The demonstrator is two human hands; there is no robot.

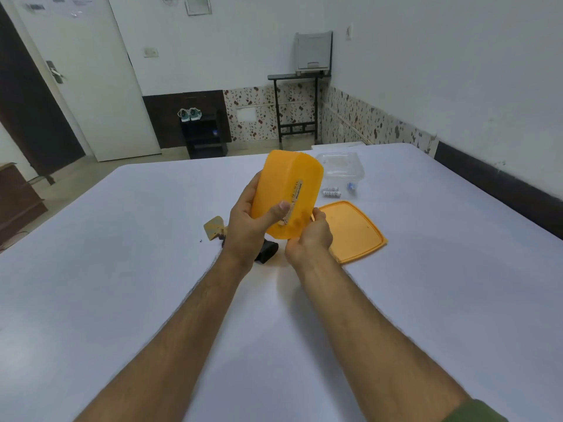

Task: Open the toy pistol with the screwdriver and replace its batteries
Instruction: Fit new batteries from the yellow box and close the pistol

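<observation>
My left hand (248, 220) grips an orange plastic box (289, 193) tilted in the air above the bed, thumb across its labelled side. My right hand (310, 236) is at the box's lower right edge, fingers curled behind it; what they hold is hidden. Below the hands lies the toy pistol, with its black grip (267, 252) and a worn yellow part (214, 228) showing on either side of my left wrist. The box's orange lid (355, 231) lies flat to the right. Small batteries (331, 191) lie further back. No screwdriver is visible.
A clear plastic container (342, 166) stands behind the batteries, with a small blue-and-white item (350, 186) beside it. The white sheet (122, 269) covers the whole bed. A tiny dark speck (200, 240) lies left of the pistol. The wall runs along the right.
</observation>
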